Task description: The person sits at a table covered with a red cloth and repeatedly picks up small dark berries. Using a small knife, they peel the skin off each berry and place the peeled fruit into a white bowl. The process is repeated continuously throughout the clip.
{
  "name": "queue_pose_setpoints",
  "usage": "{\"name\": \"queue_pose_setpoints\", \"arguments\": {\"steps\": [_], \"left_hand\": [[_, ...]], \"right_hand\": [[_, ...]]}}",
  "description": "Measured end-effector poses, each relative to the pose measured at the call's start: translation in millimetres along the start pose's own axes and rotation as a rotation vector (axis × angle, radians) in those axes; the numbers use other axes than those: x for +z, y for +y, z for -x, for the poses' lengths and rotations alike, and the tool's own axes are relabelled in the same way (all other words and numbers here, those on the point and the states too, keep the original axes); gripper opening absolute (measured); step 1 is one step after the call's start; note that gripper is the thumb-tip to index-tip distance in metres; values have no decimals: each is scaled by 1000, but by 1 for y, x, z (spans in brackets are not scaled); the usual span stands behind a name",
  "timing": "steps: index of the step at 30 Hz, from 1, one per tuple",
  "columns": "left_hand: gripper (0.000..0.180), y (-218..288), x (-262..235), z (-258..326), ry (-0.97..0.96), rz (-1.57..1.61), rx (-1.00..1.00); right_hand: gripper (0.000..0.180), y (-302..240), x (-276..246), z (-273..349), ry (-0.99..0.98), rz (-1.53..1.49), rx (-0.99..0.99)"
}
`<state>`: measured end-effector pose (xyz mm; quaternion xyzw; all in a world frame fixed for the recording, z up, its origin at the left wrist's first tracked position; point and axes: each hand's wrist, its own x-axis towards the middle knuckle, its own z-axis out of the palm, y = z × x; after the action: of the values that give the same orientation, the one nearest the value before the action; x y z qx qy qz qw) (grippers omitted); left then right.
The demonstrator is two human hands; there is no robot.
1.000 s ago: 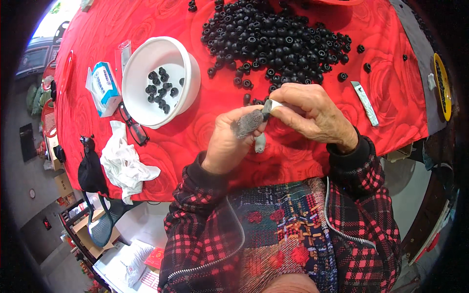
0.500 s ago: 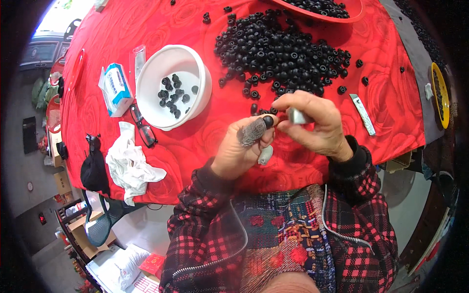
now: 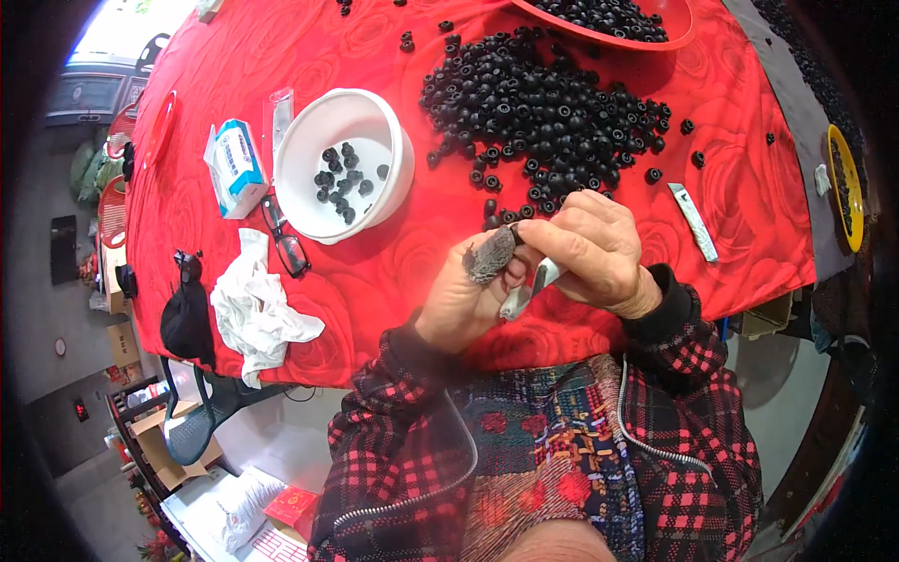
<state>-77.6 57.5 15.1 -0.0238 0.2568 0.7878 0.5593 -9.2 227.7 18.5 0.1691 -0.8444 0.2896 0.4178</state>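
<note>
My left hand (image 3: 459, 298) is closed around a small black round piece (image 3: 514, 233), now mostly hidden between the fingers of both hands. A fuzzy dark grey pad (image 3: 491, 255) lies over its thumb side. Below it, a pale grey wrapped-looking bit (image 3: 514, 305) shows at the fingers; whether it is a finger cover, I cannot tell. My right hand (image 3: 599, 255) grips a narrow pale strip-like tool (image 3: 546, 273), its fingertips meeting the left hand at the black piece. Just beyond both hands is a big heap of similar hollow black pieces (image 3: 552, 122).
Left of the hands, a white bowl (image 3: 398, 178) contains several black pieces. Beside it are a tissue pack (image 3: 236, 169), eyeglasses (image 3: 291, 253) and white cloth (image 3: 257, 309). A red basin (image 3: 609, 36) stands far off, another pale strip (image 3: 693, 222) right, a yellow tray (image 3: 835, 140) beyond.
My right hand has moved down and inward to meet the left, and the pale tool has swung lower. The black piece, plainly visible before, is now largely covered. The view has shifted slightly.
</note>
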Motion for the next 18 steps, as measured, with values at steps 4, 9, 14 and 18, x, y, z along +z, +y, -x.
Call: {"name": "queue_pose_setpoints", "arguments": {"steps": [4,9,14,18], "left_hand": [[19,-6,0,-2,48,-48,85],[17,-11,8,-3,46,-115,251],[17,-8,5,6,56,-43,228],[20,-6,-7,11,42,-138,263]], "right_hand": [[41,0,5,7,92,-12,-5],[47,-4,4,2,116,-53,3],[49,-4,6,-1,7,-121,-9],[42,-8,5,-4,11,-93,10]]}}
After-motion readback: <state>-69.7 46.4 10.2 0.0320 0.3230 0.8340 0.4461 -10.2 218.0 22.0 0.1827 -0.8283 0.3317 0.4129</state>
